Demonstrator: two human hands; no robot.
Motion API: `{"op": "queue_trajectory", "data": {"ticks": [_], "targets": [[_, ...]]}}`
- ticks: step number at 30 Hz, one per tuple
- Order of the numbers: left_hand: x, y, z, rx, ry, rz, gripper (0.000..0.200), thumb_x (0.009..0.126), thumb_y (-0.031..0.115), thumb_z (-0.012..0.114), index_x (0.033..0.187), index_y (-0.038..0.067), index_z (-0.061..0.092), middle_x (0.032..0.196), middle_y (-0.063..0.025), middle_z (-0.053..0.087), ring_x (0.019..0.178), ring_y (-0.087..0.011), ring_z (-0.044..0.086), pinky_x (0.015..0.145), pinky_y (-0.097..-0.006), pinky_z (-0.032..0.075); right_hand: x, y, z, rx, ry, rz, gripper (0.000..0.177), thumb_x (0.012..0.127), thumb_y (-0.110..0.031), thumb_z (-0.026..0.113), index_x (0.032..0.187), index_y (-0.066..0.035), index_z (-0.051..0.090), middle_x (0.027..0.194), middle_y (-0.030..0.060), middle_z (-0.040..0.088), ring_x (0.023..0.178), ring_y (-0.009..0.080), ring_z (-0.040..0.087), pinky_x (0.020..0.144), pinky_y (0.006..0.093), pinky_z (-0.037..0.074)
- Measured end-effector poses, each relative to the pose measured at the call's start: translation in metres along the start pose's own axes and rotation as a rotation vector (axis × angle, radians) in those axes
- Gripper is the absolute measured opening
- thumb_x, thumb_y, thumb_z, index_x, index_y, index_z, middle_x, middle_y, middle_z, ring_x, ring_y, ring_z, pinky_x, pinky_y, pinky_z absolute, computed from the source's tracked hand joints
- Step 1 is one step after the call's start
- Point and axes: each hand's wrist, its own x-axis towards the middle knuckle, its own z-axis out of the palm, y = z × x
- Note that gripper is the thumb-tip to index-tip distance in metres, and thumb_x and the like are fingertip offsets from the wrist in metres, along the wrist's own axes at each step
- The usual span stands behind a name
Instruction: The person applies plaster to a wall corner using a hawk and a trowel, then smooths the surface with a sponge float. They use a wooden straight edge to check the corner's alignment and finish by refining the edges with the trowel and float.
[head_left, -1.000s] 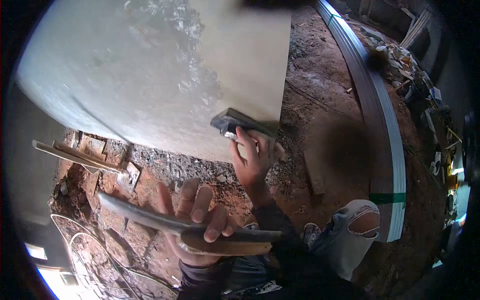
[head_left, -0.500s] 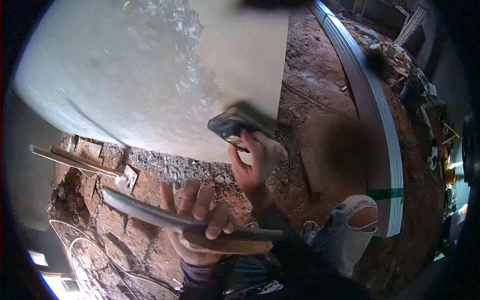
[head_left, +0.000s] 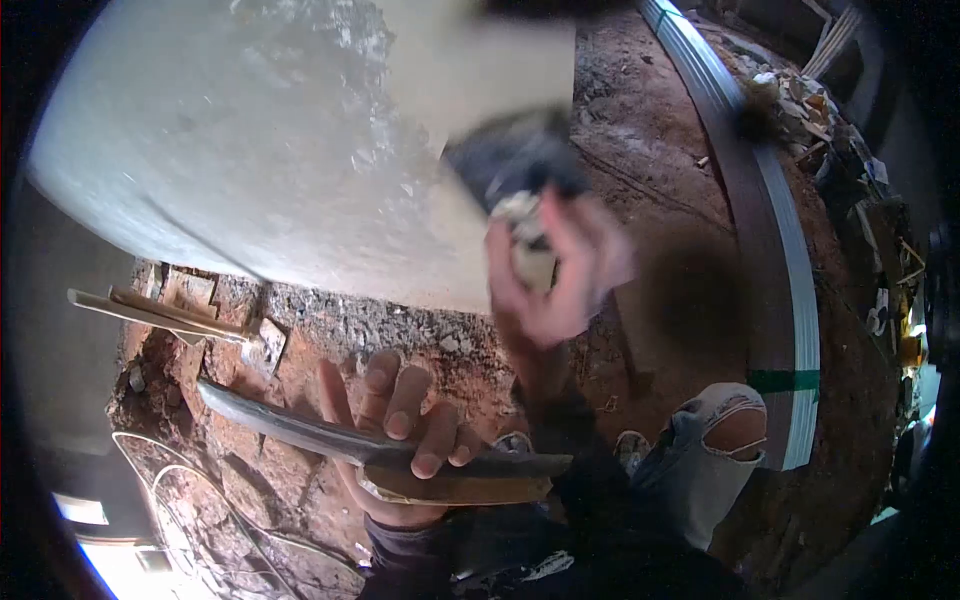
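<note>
- Count: 2 hands and 2 tools, 1 tool per hand.
- L hand [head_left: 400, 440], at 6 o'clock in frame, is grasping a long grey curved metal blade w/ brown wooden handle [head_left: 300, 428]. Four fingers are curled over the top, at the blade/handle join.
- The blade's long axis runs approx 10 to 4 o'clock. The tip pts to 10 o'clock over rubble; the handle end lies twd 4 o'clock, near a knee in torn pale jeans [head_left: 715, 440].
- R hand [head_left: 560, 280], at 1 o'clock from the L hand, is clenched on a dark block-shaped tool [head_left: 515, 160]. Both are blurred. Sth pale shows btw the fingers; can't tell what it is.
- The dark tool sits against a pale grey plastered wall face [head_left: 230, 150], close to the wall's rt edge and above its bottom edge.
- Edges: the wall's bottom edge slants from 9 o'clock to centre, w/ grey gravel just below it. The rt edge runs up to 12 o'clock.
- Open room: bare red earth ground [head_left: 640, 130] lies at 1–3 o'clock, btw the wall and 1 bundle of long grey metal strips [head_left: 770, 250] w/ 1 green band.
- Tighter at 8–9 o'clock: thin wooden slats [head_left: 150, 310] and white wires [head_left: 170, 480] lie near the blade tip. Can't count the wires.
</note>
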Motion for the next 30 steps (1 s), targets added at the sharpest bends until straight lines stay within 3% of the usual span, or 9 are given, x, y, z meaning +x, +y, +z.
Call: {"op": "queue_trajectory", "data": {"ticks": [2,6,9,13,14,20,26,28,30], "targets": [[0.003,0.002,-0.002,0.008,-0.031,0.000,0.057,0.102,0.057,0.020,0.108,0.009,0.049,0.083,-0.0051,0.050,0.062,-0.0233,0.053,0.069,-0.0456,0.045,0.030,0.004,0.018,0.031,0.132,-0.054,0.043,0.068,-0.004,0.082,0.107,-0.004,0.066,0.107,0.0142,0.058,0.099,0.0284,0.056,0.089,0.0387,0.040],[0.010,-0.003,-0.004,-0.004,0.001,0.006,0.054,0.103,0.056,0.020,0.106,0.009,0.048,0.083,-0.0053,0.050,0.061,-0.0228,0.052,0.069,-0.0455,0.045,-0.046,0.015,0.014,-0.200,-0.273,-0.028,0.043,0.068,-0.012,0.082,0.108,-0.008,0.067,0.107,0.0099,0.058,0.100,0.0253,0.056,0.089,0.0399,0.037],[0.006,-0.004,-0.005,-0.023,0.037,0.007,0.053,0.103,0.055,0.020,0.105,0.009,0.048,0.082,-0.0055,0.050,0.061,-0.0228,0.052,0.069,-0.0457,0.045,-0.064,0.015,0.005,-0.036,-0.327,-0.019,0.043,0.068,-0.007,0.082,0.108,-0.007,0.067,0.104,0.0102,0.057,0.102,0.0250,0.054,0.088,0.0390,0.037],[0.000,0.000,-0.004,-0.010,-0.003,-0.006,0.052,0.103,0.054,0.020,0.107,0.010,0.048,0.084,-0.0061,0.051,0.064,-0.0233,0.054,0.071,-0.0470,0.045,0.007,0.003,-0.002,0.092,0.024,0.004,0.045,0.067,0.001,0.080,0.110,-0.004,0.066,0.104,0.0120,0.057,0.097,0.0267,0.054,0.085,0.0371,0.039],[0.003,0.001,-0.003,-0.005,-0.054,-0.009,0.052,0.103,0.054,0.020,0.107,0.010,0.047,0.084,-0.0062,0.051,0.065,-0.0235,0.055,0.071,-0.0473,0.045,0.013,0.026,0.010,-0.079,0.097,-0.126,0.044,0.068,-0.003,0.081,0.110,-0.004,0.066,0.106,0.0123,0.058,0.097,0.0272,0.055,0.085,0.0372,0.039],[0.005,-0.004,-0.005,-0.031,-0.029,-0.036,0.053,0.103,0.054,0.020,0.110,0.009,0.048,0.087,-0.0067,0.052,0.066,-0.0245,0.055,0.073,-0.0478,0.045,-0.092,0.032,0.006,-0.098,-0.348,0.022,0.045,0.071,-0.014,0.082,0.112,-0.020,0.066,0.104,0.0029,0.060,0.101,0.0224,0.056,0.089,0.0419,0.034],[0.002,-0.002,-0.004,-0.021,-0.070,-0.028,0.053,0.103,0.054,0.021,0.112,0.009,0.048,0.086,-0.0069,0.052,0.066,-0.0248,0.056,0.073,-0.0490,0.046,-0.022,0.022,0.001,-0.002,0.000,0.095,0.043,0.073,-0.011,0.080,0.113,-0.018,0.066,0.100,0.0025,0.060,0.099,0.0237,0.055,0.090,0.0442,0.034],[0.003,-0.005,-0.003,0.004,-0.055,0.014,0.053,0.103,0.054,0.021,0.110,0.009,0.048,0.086,-0.0067,0.052,0.065,-0.0243,0.055,0.072,-0.0483,0.046,-0.056,0.034,0.012,0.014,0.014,0.107,0.042,0.074,-0.012,0.079,0.113,-0.018,0.066,0.103,0.0012,0.059,0.100,0.0228,0.054,0.092,0.0455,0.033],[0.008,-0.005,-0.003,0.028,-0.052,-0.014,0.053,0.103,0.054,0.021,0.108,0.010,0.048,0.085,-0.0064,0.052,0.064,-0.0237,0.054,0.072,-0.0470,0.046,-0.115,0.045,0.012,-0.138,-0.357,0.006,0.039,0.073,-0.014,0.080,0.110,-0.019,0.068,0.105,-0.0003,0.059,0.101,0.0222,0.053,0.093,0.0465,0.032]]}}
